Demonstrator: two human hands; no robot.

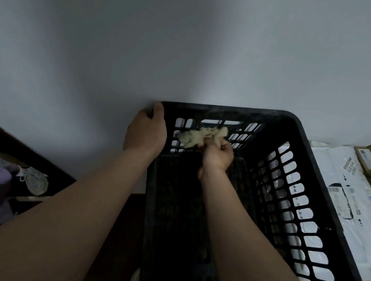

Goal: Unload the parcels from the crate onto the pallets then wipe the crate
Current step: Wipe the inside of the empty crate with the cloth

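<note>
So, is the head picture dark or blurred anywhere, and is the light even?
Head view: dim overall, the crate floor nearly black; head view: the cloth looks soft, smeared; head view: the wall is unevenly lit, darker at left.

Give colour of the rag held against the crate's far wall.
Pale cream rag, clearest in the head view against the black crate.

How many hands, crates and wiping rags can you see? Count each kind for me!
hands: 2 (left hand, right hand)
crate: 1
rag: 1
Total: 4
</note>
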